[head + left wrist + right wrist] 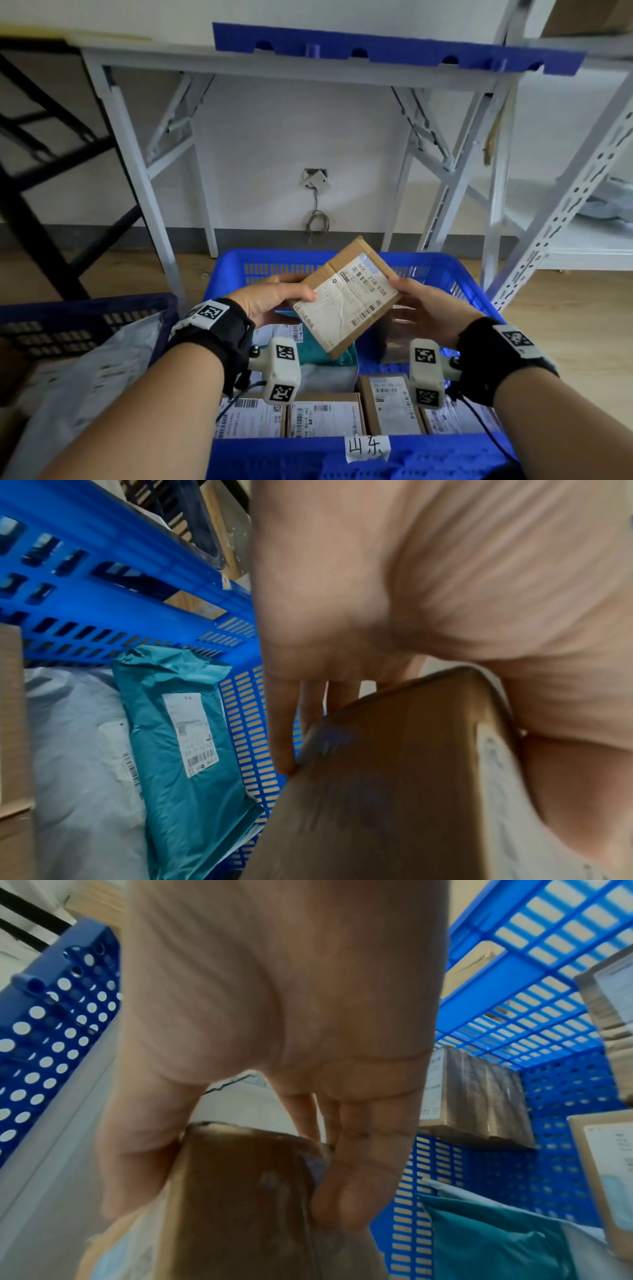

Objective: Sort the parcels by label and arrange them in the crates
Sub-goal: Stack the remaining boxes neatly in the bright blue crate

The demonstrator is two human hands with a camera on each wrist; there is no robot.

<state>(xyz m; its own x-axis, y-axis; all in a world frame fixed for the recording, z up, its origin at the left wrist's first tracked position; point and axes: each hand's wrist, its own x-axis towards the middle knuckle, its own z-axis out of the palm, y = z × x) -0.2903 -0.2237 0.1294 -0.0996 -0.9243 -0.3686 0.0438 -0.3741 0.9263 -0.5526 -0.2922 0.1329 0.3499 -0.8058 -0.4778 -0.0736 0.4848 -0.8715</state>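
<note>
A flat brown cardboard parcel [346,296] with a white shipping label facing up is held tilted above the bright blue crate [445,270]. My left hand [274,298] grips its left edge, thumb on the label and fingers underneath. My right hand [421,308] grips its right edge the same way. The left wrist view shows the parcel's brown underside [394,791] against my fingers [284,739]. The right wrist view shows its end [240,1191] pinched between thumb and fingers [359,1177]. The crate's front wall carries a handwritten paper tag [368,448].
Inside the crate lie a teal mailer bag [185,737], a grey poly bag [78,764] and a row of labelled cardboard boxes [325,416] along the near wall. A darker blue crate [85,315] with grey bags stands at left. A white folding table [144,164] and metal shelving [565,205] stand behind.
</note>
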